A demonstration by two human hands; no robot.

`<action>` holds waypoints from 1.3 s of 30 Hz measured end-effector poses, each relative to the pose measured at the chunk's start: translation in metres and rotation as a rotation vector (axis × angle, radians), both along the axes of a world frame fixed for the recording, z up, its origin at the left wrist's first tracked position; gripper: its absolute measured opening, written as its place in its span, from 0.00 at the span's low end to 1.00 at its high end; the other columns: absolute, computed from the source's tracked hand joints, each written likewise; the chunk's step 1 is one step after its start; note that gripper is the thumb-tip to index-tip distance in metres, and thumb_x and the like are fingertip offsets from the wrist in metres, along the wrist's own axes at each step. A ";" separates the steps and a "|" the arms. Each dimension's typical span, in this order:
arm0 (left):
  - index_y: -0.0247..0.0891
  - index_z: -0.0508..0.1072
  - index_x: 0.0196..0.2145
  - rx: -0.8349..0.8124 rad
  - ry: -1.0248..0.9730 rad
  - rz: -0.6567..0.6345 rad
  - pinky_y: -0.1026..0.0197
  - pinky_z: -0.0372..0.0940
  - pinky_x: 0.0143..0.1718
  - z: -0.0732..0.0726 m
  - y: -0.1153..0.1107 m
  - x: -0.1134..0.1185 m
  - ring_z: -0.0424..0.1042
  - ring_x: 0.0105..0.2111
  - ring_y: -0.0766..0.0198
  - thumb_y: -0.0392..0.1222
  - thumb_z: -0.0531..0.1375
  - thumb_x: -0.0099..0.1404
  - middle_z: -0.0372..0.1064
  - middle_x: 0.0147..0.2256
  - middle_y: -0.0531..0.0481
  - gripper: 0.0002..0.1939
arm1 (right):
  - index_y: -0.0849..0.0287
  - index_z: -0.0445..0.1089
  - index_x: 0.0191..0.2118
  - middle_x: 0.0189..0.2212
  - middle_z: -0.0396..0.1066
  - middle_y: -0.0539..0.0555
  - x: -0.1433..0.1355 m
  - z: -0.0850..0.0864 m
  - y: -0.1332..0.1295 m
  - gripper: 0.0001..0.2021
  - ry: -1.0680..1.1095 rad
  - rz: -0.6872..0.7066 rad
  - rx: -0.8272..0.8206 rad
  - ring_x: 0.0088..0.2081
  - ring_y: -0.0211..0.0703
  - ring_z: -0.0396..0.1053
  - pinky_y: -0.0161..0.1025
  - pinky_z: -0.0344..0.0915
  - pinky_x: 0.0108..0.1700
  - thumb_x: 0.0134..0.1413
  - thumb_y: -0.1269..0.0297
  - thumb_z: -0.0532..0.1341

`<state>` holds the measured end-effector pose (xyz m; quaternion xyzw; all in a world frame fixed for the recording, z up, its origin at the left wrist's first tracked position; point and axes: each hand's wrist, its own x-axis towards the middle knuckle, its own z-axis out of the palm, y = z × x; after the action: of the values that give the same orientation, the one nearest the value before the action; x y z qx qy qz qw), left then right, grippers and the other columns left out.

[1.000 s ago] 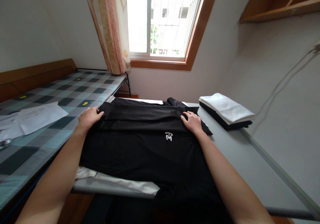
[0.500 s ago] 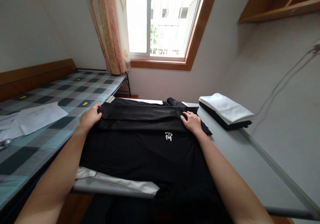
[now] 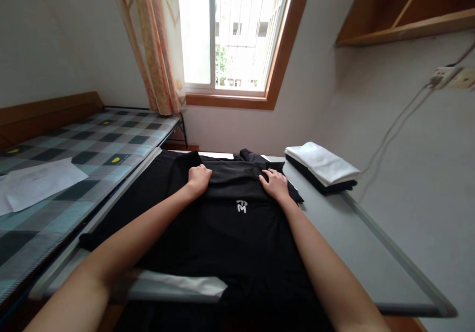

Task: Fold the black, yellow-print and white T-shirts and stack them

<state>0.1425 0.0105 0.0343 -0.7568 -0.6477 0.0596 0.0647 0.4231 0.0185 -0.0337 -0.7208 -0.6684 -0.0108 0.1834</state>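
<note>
A black T-shirt (image 3: pixel 222 238) with a small white print lies spread across the white table, its near part hanging over the front edge. My left hand (image 3: pixel 199 179) is closed in a fist on the shirt's cloth near the far side, pulling up a fold there. To its right, my right hand (image 3: pixel 275 185) rests on the shirt with its fingers a little apart, pressing on the folded band. A strip of white cloth or paper (image 3: pixel 196 285) shows under the shirt at the near edge.
A folded white and black clothes stack (image 3: pixel 322 166) sits at the table's (image 3: pixel 371 253) far right. On the left is a checked bed (image 3: pixel 100 149) with paper sheets (image 3: pixel 40 183). A curtained window is ahead; a wall shelf (image 3: pixel 404 32) overhangs at upper right, above a socket with cables.
My left hand has moved right, from the shirt's left edge toward its middle, carrying cloth with it. My right hand stays on the shirt. The view has turned slightly right.
</note>
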 end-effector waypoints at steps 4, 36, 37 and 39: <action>0.29 0.77 0.44 -0.033 -0.005 0.001 0.55 0.68 0.39 -0.006 0.008 0.016 0.76 0.43 0.49 0.26 0.50 0.65 0.72 0.44 0.29 0.18 | 0.56 0.70 0.57 0.60 0.64 0.59 0.000 0.000 -0.001 0.22 0.009 0.005 0.002 0.59 0.55 0.60 0.50 0.53 0.60 0.63 0.52 0.53; 0.41 0.64 0.61 0.256 -0.427 -0.042 0.53 0.56 0.60 -0.017 0.025 -0.065 0.58 0.62 0.54 0.53 0.46 0.72 0.61 0.62 0.42 0.26 | 0.57 0.71 0.56 0.59 0.64 0.61 -0.005 0.001 -0.003 0.22 -0.059 0.011 0.108 0.61 0.56 0.55 0.54 0.47 0.62 0.62 0.54 0.53; 0.41 0.62 0.63 0.238 -0.397 -0.023 0.50 0.52 0.62 -0.026 0.027 -0.069 0.52 0.65 0.52 0.55 0.45 0.72 0.57 0.64 0.42 0.28 | 0.58 0.70 0.56 0.60 0.63 0.61 -0.007 0.002 -0.004 0.22 -0.083 0.018 0.142 0.62 0.57 0.53 0.55 0.45 0.63 0.62 0.54 0.53; 0.42 0.56 0.66 0.143 -0.333 0.009 0.43 0.44 0.65 -0.043 0.031 -0.073 0.43 0.68 0.50 0.59 0.43 0.71 0.49 0.67 0.42 0.32 | 0.59 0.70 0.56 0.60 0.63 0.62 -0.012 0.003 -0.005 0.22 -0.120 0.049 0.194 0.63 0.57 0.51 0.56 0.43 0.64 0.62 0.54 0.53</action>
<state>0.0694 0.0413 -0.0089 -0.7467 -0.6555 -0.1124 0.0098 0.4116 0.0135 -0.0304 -0.6812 -0.6913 -0.1140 0.2123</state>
